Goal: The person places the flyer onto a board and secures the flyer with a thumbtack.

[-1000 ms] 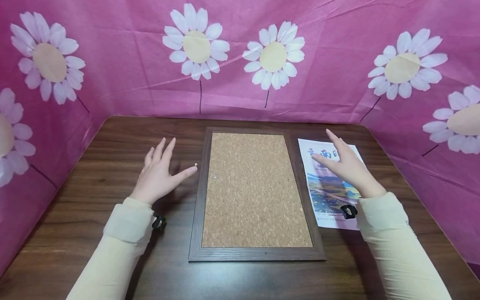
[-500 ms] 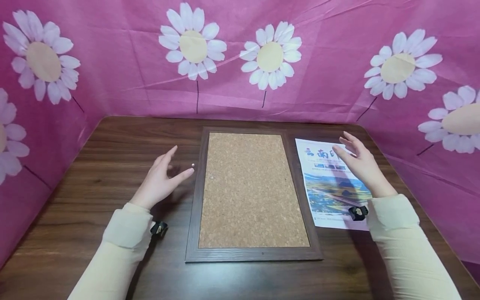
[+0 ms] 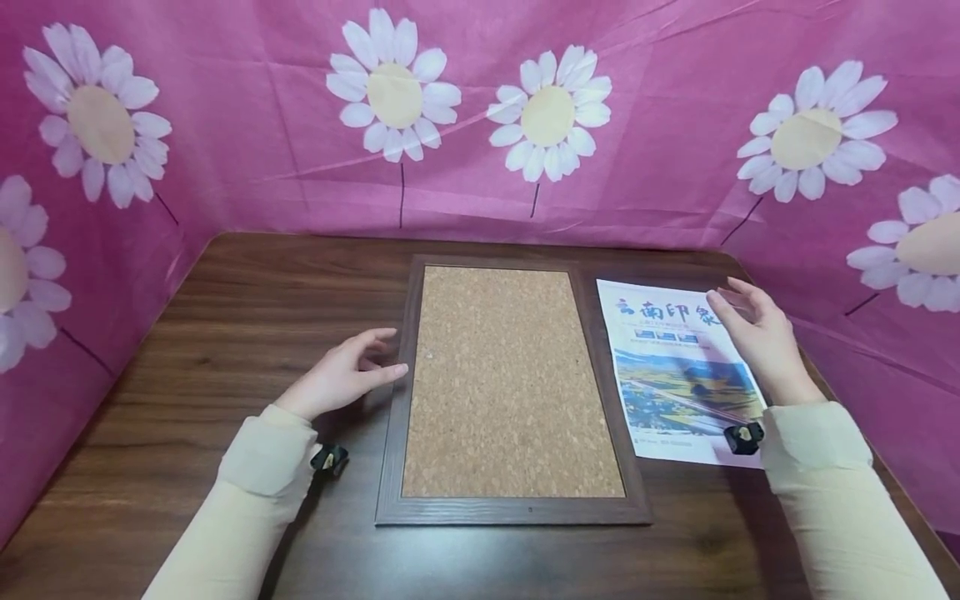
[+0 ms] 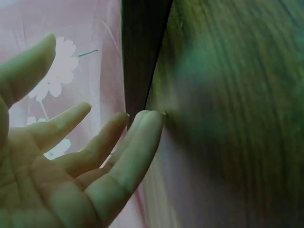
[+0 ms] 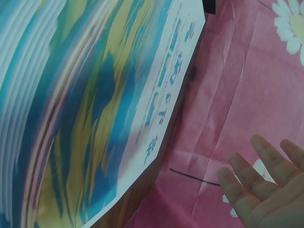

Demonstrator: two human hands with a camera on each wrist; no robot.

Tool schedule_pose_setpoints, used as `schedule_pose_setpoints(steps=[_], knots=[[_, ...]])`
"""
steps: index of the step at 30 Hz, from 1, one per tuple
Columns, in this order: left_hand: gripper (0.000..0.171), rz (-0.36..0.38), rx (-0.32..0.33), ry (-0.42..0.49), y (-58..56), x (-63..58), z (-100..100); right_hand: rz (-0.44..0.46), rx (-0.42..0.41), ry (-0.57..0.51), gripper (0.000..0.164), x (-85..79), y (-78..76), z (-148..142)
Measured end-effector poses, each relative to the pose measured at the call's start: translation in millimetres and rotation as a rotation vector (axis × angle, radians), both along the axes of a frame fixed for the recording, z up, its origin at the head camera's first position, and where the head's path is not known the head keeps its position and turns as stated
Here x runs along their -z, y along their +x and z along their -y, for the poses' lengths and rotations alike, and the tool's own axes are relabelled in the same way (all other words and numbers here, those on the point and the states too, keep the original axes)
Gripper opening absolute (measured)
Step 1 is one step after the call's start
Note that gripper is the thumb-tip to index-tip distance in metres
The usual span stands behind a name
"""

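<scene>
A cork board in a dark brown wooden frame lies flat on the table. My left hand is at the left side of its frame, thumb and fingertips right by the edge, fingers loosely bent and holding nothing. In the left wrist view the fingers spread over the wood. To the right of the board lies a printed poster with a landscape picture and large characters at the top. My right hand is over its upper right edge, fingers relaxed with nothing in them; the right wrist view shows them apart from the sheet.
The brown wooden table is enclosed at the back and sides by a pink cloth printed with white daisies. A small pale spot shows on the cork near its left edge. Black wrist cameras sit at both cuffs.
My right hand has moved rightward across the poster, uncovering its title. My left hand has come lower and nearer the frame, its fingers drawn together; a tiny pale object there is now hidden.
</scene>
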State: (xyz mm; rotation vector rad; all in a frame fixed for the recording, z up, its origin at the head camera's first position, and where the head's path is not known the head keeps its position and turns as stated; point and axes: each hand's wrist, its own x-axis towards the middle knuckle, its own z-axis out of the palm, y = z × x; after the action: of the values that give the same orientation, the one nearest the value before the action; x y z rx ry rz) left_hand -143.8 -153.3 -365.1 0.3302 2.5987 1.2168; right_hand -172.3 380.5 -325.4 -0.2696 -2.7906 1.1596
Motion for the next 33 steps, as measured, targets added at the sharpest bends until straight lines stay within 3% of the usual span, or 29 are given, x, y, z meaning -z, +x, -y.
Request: schedule_pose_setpoints(steps=[5, 15, 19, 27, 33], knots=[[0.068, 0.024, 0.026, 0.004, -2.4, 1.6, -1.2, -0.003, 0.066, 0.009, 0.077, 3.7, 0.4, -8.0], [0.069, 0.101, 0.059, 0.095, -14.3, 5.0, -3.7, 0.050, 0.132, 0.050, 0.077, 8.7, 3.6, -27.0], [0.072, 0.142, 0.073, 0.116, -18.3, 5.8, -3.1, 0.117, 0.104, 0.077, 0.082, 15.8, 2.0, -38.0], [0.077, 0.188, 0.099, 0.137, -23.9, 6.5, -4.3, 0.279, 0.056, -0.005, 0.094, 35.8, -1.7, -64.9], [0.077, 0.183, 0.091, 0.120, -24.4, 8.3, -5.0, 0.378, -0.002, -0.015, 0.078, 41.1, 1.9, -70.7]])
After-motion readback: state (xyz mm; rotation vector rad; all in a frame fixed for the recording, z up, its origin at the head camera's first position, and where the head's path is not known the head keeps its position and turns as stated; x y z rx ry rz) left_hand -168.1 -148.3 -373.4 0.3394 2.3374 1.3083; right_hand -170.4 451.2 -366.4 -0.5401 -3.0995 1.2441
